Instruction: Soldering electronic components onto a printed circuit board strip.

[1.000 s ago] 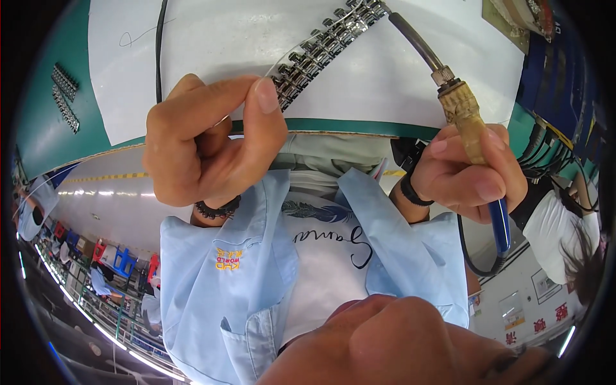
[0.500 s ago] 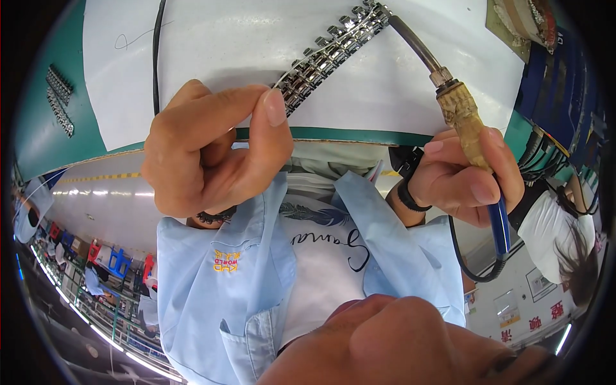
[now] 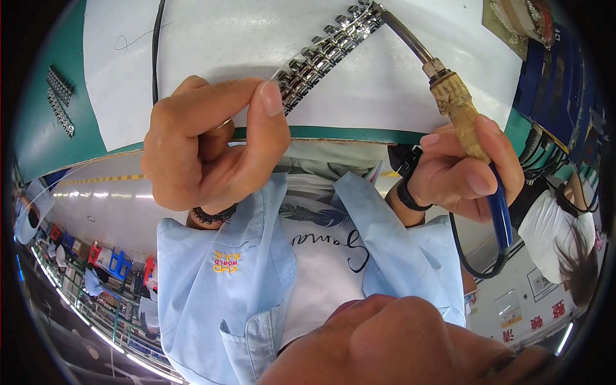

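1. The left hand (image 3: 178,151) is at the near edge of the surface (image 3: 40,131), left of centre, with thumb and forefinger pinched together on a thin pale wire (image 3: 281,68).
2. From that pinch the wire runs away, far and to the right, along a strip of shiny metal parts (image 3: 327,54).
3. The strip lies slantwise on a white sheet (image 3: 212,48), its near end just beside the left thumb and its far end farther right. Whether the thumb touches it, I cannot tell.
4. The right hand (image 3: 459,183) is wrapped around the handle of a soldering iron (image 3: 452,93), which has a tan, rough-looking grip and a blue rear part.
5. The iron slants far and left, its tip at the far end of the strip; contact there is too small to make out.
6. A black cord (image 3: 482,274) curves from the near end of the iron.
7. On the left of the green surface lie two short metal strips (image 3: 60,102), close together and well apart from the long one.
8. A black cable (image 3: 156,61) crosses the left part of the sheet, with a thin looped strand (image 3: 131,43) beside it.
9. At the far right stands a dark blue box (image 3: 545,90), with a clear packet (image 3: 523,22) near it.
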Tool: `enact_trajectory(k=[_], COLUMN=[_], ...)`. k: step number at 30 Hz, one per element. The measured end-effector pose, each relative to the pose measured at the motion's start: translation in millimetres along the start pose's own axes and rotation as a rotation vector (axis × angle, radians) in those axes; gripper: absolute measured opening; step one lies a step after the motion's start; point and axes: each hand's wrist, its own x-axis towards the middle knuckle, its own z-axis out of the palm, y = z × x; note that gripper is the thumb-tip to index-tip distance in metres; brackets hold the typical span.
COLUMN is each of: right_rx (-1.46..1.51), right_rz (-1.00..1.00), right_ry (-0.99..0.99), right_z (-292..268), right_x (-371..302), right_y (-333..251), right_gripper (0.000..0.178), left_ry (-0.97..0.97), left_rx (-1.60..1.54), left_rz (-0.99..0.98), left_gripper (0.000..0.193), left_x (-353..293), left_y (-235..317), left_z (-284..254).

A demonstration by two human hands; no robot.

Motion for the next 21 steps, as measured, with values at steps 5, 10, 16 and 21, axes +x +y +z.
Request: enact_trajectory(k=[5, 10, 16, 21], right_rx=[0.000, -0.001, -0.003, -0.004], right_rz=[-0.002, -0.007, -0.010, -0.012], right_ry=[0.000, 0.000, -0.003, -0.010], right_z=[0.5, 1.2, 1.6, 1.9], right_x=[-0.4, -0.2, 0.5, 1.3], right_y=[0.5, 1.3, 1.6, 1.9], right_gripper=[0.050, 0.050, 0.051, 0.051], left_ry=[-0.013, -0.004, 0.002, 0.016], left_rx=[0.021, -0.005, -0.026, -0.040], left_rz=[0.008, -0.014, 0.006, 0.012], left_gripper=[0.022, 0.022, 0.022, 0.022], left_x=[0.7, -0.4, -0.8, -1.3], left_y=[0.1, 1.0, -0.7, -1.8], left_z=[0.0, -0.8, -1.6, -0.1])
